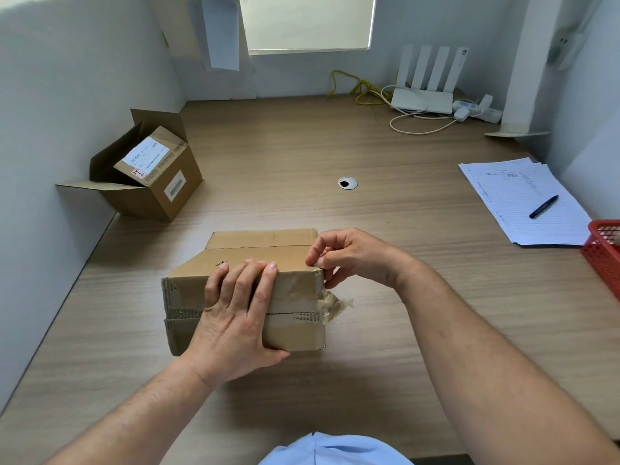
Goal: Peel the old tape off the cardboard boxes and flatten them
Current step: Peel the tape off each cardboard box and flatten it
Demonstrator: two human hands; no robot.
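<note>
A closed brown cardboard box [255,253] sits on the wooden desk in front of me, with tape across its near face and top. My left hand [235,313] lies over the near face, fingers straight and hooked over the top edge, thumb under the lower front. My right hand [349,256] is at the box's top right corner, its fingertips pinching at the tape edge there. A crumpled strip of loose tape [333,305] hangs off the right front corner.
A second cardboard box [157,182] with open flaps and labels lies at the left wall. Lined papers [516,203] with a black pen [543,207] lie right, a red basket [604,253] at the right edge. A white router [422,95] and cables sit at the back.
</note>
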